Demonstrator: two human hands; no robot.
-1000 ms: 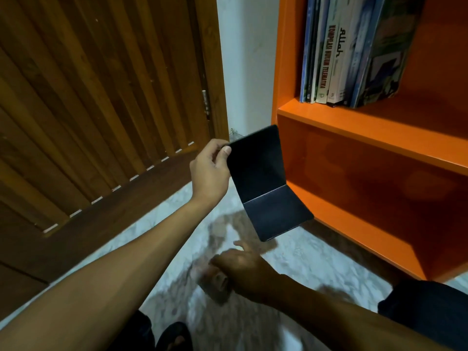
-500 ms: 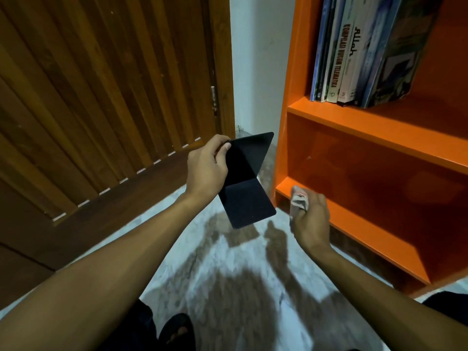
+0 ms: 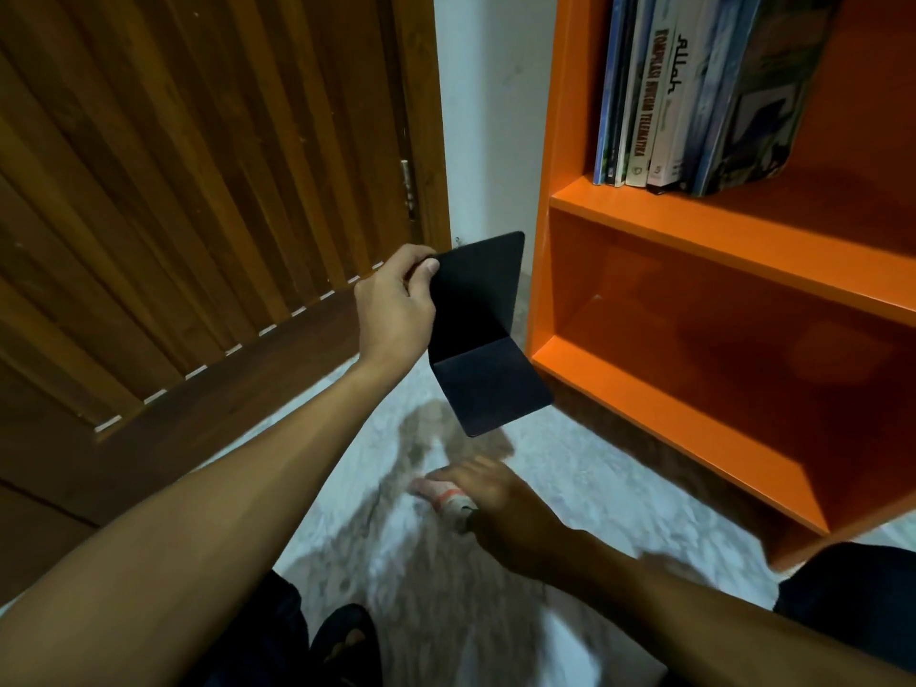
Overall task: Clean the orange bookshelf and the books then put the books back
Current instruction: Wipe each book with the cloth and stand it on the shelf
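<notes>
- Marble-patterned floor (image 3: 570, 483) is running between a slatted wooden door (image 3: 198, 190) and the orange bookshelf (image 3: 743, 230).
- Left hand (image 3: 396, 309) is pinching a black L-shaped bookend (image 3: 483, 339) by its upright edge, holding it in the air just beside the shelf's side panel.
- Right hand (image 3: 500, 513), blurred, is curling round a small cloth (image 3: 446, 495) low over the floor.
- Books (image 3: 694, 91) are standing on the upper shelf; the lower compartment is sitting bare, so its wiping and restocking are probably still pending.
</notes>
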